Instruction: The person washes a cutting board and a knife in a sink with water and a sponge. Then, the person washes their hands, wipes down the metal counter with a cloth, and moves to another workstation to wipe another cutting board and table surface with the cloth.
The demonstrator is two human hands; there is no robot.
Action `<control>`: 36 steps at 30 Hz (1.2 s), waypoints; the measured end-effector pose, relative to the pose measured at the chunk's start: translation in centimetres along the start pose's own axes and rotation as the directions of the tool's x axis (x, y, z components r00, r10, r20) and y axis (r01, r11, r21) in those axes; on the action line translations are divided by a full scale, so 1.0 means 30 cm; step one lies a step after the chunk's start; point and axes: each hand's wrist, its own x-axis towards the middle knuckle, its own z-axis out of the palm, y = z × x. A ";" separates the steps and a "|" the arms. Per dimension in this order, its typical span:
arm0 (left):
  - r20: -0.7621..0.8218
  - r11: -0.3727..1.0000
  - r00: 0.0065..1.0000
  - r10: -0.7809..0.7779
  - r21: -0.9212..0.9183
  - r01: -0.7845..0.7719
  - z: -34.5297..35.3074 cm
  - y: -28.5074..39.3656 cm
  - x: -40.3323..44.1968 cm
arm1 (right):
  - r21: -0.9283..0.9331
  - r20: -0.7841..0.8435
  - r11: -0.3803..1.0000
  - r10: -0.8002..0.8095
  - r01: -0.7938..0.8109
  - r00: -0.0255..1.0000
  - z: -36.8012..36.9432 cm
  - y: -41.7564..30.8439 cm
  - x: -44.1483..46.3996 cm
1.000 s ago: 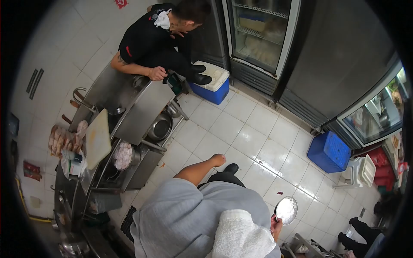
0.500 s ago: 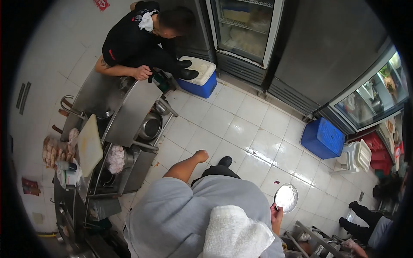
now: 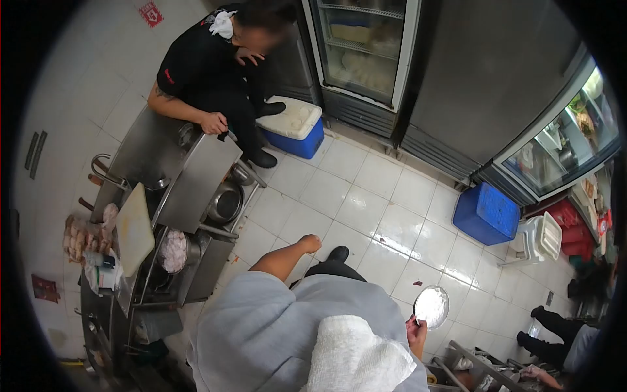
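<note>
My right hand (image 3: pixel 416 328) is closed on the rim of a round metal bowl (image 3: pixel 416 313), which holds something white (image 3: pixel 432 306). The bowl is out at my right side above the tiled floor. In front of my body, my left hand (image 3: pixel 311 244) is curled into a fist with nothing visible in it. It touches nothing and hangs over the floor.
At the left, a steel counter carries a cutting board (image 3: pixel 136 228); a pot of pale pieces (image 3: pixel 175 251) and a steel bowl (image 3: pixel 226 201) sit nearby. A co-worker (image 3: pixel 196 72) sits by a blue cooler (image 3: pixel 297 140). Fridges (image 3: pixel 483 78), a blue crate (image 3: pixel 486 214) and a white stool (image 3: pixel 539 238) line the far side.
The co-worker has lowered one foot from the cooler to the floor and raised a hand toward the face. My left fist has shifted slightly; my right hand still holds the bowl.
</note>
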 end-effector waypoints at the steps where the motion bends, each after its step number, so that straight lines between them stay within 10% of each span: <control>1: -0.008 1.000 1.000 -0.003 0.007 0.003 -0.001 0.003 0.003 | 0.003 0.009 1.000 0.004 -0.004 1.000 -0.013 0.002 -0.002; 20: 0.042 0.981 0.996 0.082 0.171 -0.089 0.080 0.289 0.073 | 0.349 0.081 0.912 -0.256 0.213 0.963 -0.082 -0.192 -0.020; 24: 0.266 0.807 0.917 0.297 0.444 -0.390 0.086 0.285 0.209 | 0.433 0.165 0.874 -0.317 0.221 0.934 -0.164 -0.266 0.061; 26: 0.370 0.931 0.925 0.083 0.301 -0.204 0.131 0.273 0.354 | 0.528 0.089 0.825 -0.289 0.200 0.953 -0.139 -0.314 0.051; 31: 0.526 0.985 0.833 -0.173 0.114 0.133 0.049 0.701 0.627 | 0.490 -0.099 0.811 -0.311 0.318 0.945 -0.139 -0.437 -0.010; 36: 0.560 0.998 0.827 -0.053 0.004 0.061 0.028 1.279 1.038 | 0.566 -0.266 0.667 -0.409 0.485 0.873 -0.068 -0.634 -0.138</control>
